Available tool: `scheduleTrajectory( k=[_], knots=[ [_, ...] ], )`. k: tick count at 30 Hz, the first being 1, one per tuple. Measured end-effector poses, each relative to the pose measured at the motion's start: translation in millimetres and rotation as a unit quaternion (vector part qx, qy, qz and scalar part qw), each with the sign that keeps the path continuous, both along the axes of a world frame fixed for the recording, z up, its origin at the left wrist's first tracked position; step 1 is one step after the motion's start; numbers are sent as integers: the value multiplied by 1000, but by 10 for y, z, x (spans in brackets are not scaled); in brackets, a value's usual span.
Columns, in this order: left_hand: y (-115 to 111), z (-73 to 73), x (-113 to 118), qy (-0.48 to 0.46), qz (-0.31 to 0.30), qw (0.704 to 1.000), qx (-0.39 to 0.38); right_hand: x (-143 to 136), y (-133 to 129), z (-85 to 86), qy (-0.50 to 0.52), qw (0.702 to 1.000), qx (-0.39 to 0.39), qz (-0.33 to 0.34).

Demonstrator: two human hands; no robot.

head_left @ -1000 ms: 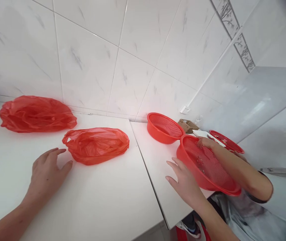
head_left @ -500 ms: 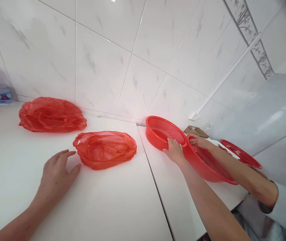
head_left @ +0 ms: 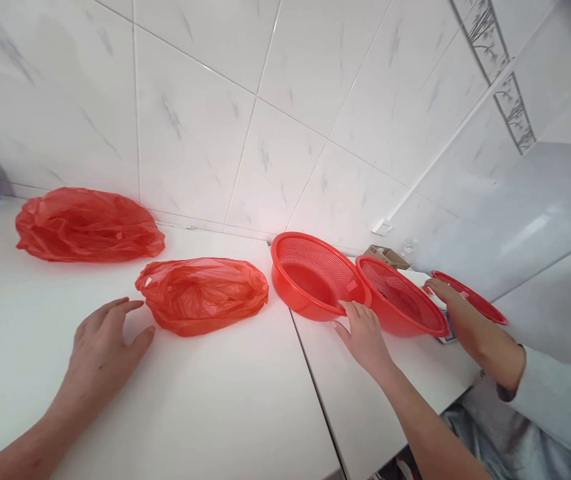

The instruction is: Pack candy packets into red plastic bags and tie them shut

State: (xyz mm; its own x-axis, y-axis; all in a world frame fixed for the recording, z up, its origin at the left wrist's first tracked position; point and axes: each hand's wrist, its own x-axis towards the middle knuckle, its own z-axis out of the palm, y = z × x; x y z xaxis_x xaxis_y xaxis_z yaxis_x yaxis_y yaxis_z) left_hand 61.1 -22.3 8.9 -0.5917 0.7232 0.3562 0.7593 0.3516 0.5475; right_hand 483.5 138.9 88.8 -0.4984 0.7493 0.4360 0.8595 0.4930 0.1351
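Red mesh colander sitting on the white bench, right hand touching its near rim with fingers spread, not clamped on it. Second colander just right of that hand, co-worker's hand at its far rim. Nearer red plastic bag just beyond the left hand, which lies flat and loose, holding nothing. Another red bag farther back left.
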Motion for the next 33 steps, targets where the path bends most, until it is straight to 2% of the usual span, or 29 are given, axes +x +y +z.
scheduleTrajectory(
  k=[4, 9, 12, 17, 20, 23, 26, 28, 31, 33],
  knots=[
    [-3, 11, 11, -3, 3, 1000, 0, 131, -38, -13, 40, 999, 8, -11],
    [-7, -1, 16, -13, 3, 1000, 4, 389, 97, 29, 110, 991, 56, -56],
    [-14, 23, 42, -14, 2, 1000, 9, 494, 140, 41, 126, 989, 51, -65],
    [-53, 116, 127, -58, -6, 998, 14, 403, 4, 6, 120, 990, 33, -66],
    [-71, 139, 162, -78, -14, 996, 39, 181, -179, -14, 132, 988, 68, -32],
    [-30, 174, 159, -98, -12, 992, 84, -169, -383, -37, 131, 986, 87, 62],
    [124, 266, 123, -137, -10, 979, 152, -655, -509, -73, 104, 978, 29, 176],
    [269, 332, 100, -191, 4, 962, 193, -1030, -514, -108, 93, 969, -28, 226],
    [441, 372, 86, -274, 23, 935, 225, -1560, -428, -196, 111, 958, -86, 251],
    [473, 346, 77, -309, 29, 924, 222, -1819, -362, -291, 134, 949, -118, 259]
  ],
)
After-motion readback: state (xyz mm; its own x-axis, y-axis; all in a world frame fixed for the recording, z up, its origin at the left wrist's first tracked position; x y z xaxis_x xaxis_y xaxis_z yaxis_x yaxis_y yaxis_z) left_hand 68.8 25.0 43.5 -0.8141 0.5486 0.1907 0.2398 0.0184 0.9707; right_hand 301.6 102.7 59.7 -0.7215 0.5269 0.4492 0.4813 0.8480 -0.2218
